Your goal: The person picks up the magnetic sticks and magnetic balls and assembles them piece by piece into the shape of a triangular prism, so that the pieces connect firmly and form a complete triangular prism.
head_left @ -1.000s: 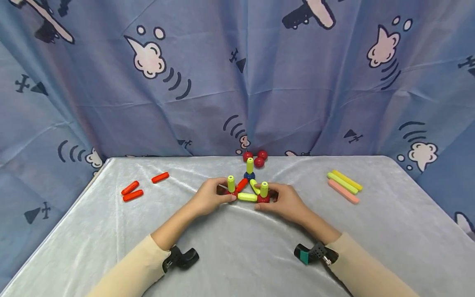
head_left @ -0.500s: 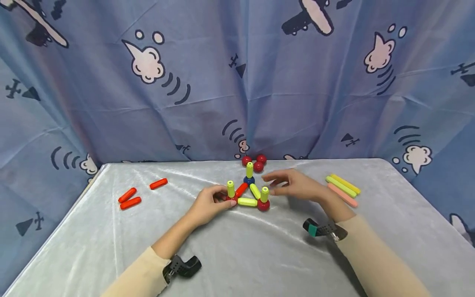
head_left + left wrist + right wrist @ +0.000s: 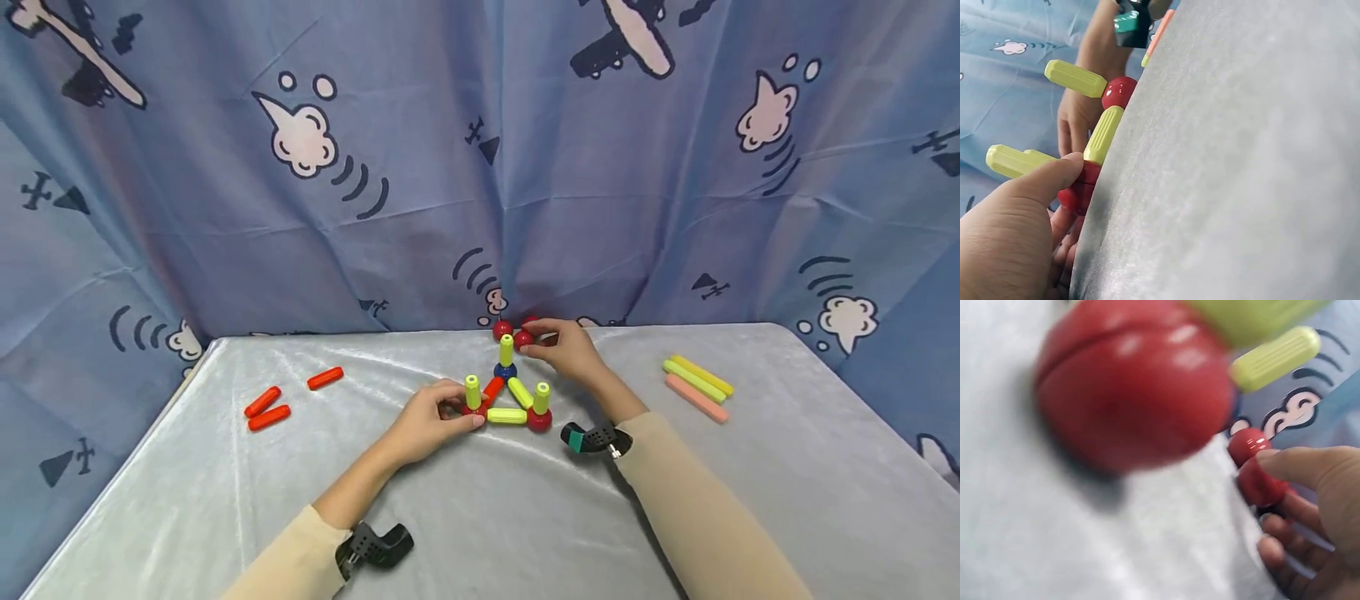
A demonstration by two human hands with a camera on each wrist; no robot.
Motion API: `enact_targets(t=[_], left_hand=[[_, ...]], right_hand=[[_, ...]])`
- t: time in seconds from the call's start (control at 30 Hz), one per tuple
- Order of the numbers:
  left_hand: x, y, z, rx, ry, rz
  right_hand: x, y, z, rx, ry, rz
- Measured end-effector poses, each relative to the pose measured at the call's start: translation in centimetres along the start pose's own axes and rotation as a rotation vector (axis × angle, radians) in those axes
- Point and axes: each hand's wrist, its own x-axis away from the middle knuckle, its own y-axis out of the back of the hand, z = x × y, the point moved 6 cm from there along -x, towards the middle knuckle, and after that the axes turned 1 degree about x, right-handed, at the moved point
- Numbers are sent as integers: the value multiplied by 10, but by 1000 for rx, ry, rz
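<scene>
A triangular frame of short rods, its front yellow rod point(image 3: 507, 416) nearest me, joins a blue ball point(image 3: 506, 372) at the back, a red ball point(image 3: 539, 419) at right and another red ball point(image 3: 1077, 195) at left. A yellow-green rod stands upright on each corner. My left hand point(image 3: 431, 421) grips the left corner ball, its thumb on top in the left wrist view. Behind the frame, my right hand point(image 3: 568, 352) has thumb and fingers around the front one of several loose red balls point(image 3: 1261, 482); its fingertips are partly hidden.
Three loose red rods point(image 3: 326, 378) lie at the left of the cloth-covered table point(image 3: 300, 492). To the right are a yellow, a yellow-green and a pink stick point(image 3: 697, 397), all longer. A patterned blue curtain point(image 3: 420, 167) hangs along the back edge.
My right hand has let go of the frame's right corner and moved back to the loose red balls, taking hold of one. My left hand has stayed on the left corner.
</scene>
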Motion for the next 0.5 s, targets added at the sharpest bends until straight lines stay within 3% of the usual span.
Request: enact_targets(t=[0.13,0.3,0.5], left_hand=[[-1,0,2,44,-2,-18],[-1,0,0,104,-16,-30],[-1,0,0,100,7,-39]], right_hand=[[0,-5,-9,26,49,-56],[1,-6,-17,43,42,-107],[2,-2,-15,-19,54,-96]])
